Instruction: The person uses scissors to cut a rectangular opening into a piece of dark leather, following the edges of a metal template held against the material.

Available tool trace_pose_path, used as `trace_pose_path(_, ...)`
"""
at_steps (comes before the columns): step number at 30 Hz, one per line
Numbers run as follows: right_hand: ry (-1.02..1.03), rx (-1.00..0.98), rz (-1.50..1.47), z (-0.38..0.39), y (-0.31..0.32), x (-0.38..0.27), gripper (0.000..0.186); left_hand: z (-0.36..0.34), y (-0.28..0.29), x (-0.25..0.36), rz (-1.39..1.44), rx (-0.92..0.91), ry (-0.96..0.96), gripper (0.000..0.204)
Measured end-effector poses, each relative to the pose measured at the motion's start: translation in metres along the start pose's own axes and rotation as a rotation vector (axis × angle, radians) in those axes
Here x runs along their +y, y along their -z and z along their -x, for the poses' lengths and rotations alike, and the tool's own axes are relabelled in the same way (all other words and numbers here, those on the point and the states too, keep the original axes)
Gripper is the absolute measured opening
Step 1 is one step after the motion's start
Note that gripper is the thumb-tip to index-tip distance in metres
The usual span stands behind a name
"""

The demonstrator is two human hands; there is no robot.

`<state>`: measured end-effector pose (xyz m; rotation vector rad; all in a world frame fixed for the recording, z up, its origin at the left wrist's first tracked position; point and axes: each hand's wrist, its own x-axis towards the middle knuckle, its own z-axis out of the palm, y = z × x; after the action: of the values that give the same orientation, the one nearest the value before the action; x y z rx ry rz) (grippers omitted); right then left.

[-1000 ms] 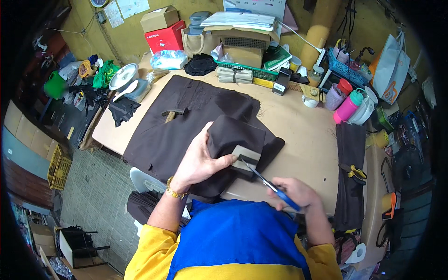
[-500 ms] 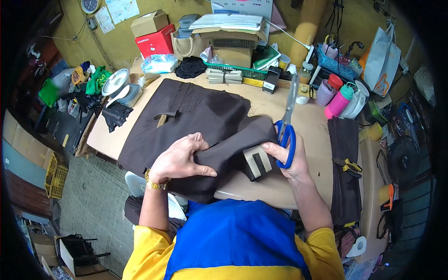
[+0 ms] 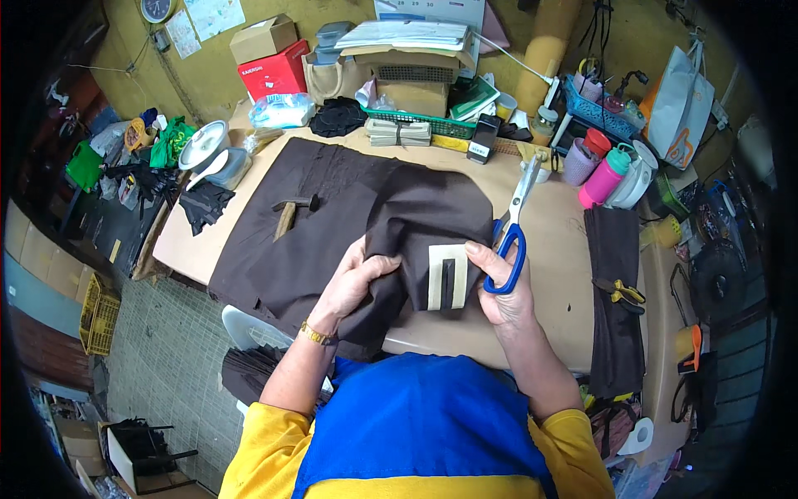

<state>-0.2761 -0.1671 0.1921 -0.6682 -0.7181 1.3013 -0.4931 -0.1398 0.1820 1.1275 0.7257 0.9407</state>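
Note:
A large dark brown fabric spreads over the table, its near part lifted between my hands. My left hand is closed on a bunched fold of it. On the raised part is a cream rectangular patch with a dark strip down its middle. Blue-handled scissors hang in my right hand, blades pointing up and away from me. The thumb of that hand pinches the fabric's edge beside the patch. A hammer lies on the fabric beyond my left hand.
The beige table carries a green basket with papers and boxes at the back. A pink bottle stands back right. Folded dark fabric lies at the right, with yellow-handled pliers on it. A bowl with lid sits far left.
My left hand has closed on the fabric, having rested on it with fingers apart. The patch has turned upright to face me. The scissors have shifted slightly in my right hand.

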Motion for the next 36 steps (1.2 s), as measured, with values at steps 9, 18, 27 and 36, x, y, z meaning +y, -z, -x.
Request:
trace_pose_path(9,0.114,-0.003,0.668,-0.004,0.017,0.005,0.033,-0.002,-0.026,0.005,0.035,0.099,-0.012,0.028)
trace_pose_path(18,-0.435,-0.484,0.523,0.060,0.046,-0.044,0.029,-0.005,-0.020,0.016,-0.224,0.100,-0.159,0.038)
trace_pose_path(27,-0.613,-0.582,0.444,0.058,0.071,-0.023,0.021,-0.003,-0.031,0.021,-0.258,0.096,-0.237,0.047)
trace_pose_path(36,-0.532,-0.609,0.421,0.047,0.054,-0.010,0.026,0.004,-0.036,0.025,-0.381,0.062,-0.253,0.045)
